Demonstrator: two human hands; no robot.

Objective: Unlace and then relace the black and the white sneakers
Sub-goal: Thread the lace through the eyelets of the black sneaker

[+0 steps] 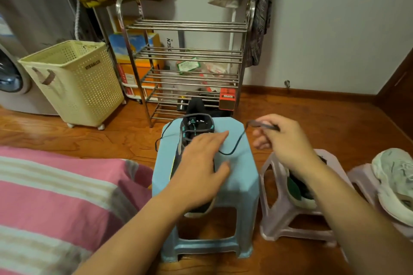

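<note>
The black sneaker (190, 138) is lying on the blue stool (237, 176), long axis running away from the person. The left hand (201, 161) is pressing flat on it, fingers straight. The right hand (283, 140) is pinching the black lace (237, 143) (slack, trailing leftward to the eyelets), being nearer the lace end.

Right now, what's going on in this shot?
A person is working on the lace of a black sneaker that sits on a blue stool. The left hand lies flat on the shoe, fingers straight. The right hand pinches the black lace, drawn out to the right. Another dark shoe sits on a pale stool, and a white sneaker lies at the far right.
</note>
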